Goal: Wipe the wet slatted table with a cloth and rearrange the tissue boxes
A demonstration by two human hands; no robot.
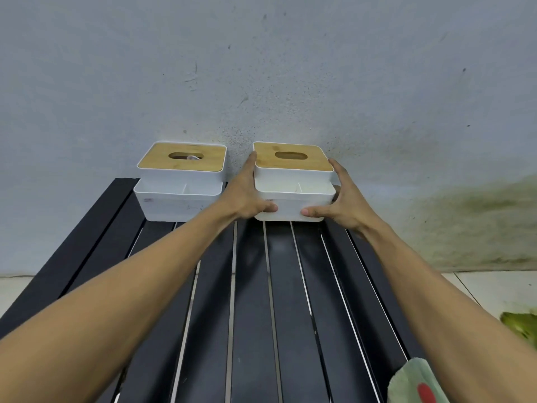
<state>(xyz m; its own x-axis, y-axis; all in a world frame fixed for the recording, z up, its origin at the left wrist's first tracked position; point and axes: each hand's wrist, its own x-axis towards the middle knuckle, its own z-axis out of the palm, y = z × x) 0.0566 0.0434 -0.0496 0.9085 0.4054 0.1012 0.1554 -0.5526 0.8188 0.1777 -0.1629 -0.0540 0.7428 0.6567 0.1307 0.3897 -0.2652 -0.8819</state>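
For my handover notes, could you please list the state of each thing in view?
Right tissue box: lid on, no tissue showing, held at both sides.
Left tissue box: lid on, tissue in the slot, untouched.
Left hand: grip shut on the right tissue box.
Right hand: grip shut on it too.
Cloth: lying at the table's near right edge, unheld.

Head-height, forward-down, near the table (255, 315)

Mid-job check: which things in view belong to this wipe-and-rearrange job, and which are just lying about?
Job: right tissue box, gripped by left hand and right hand; left tissue box; slatted table; cloth at the table's near right edge.
Lying about: green clump on the floor.
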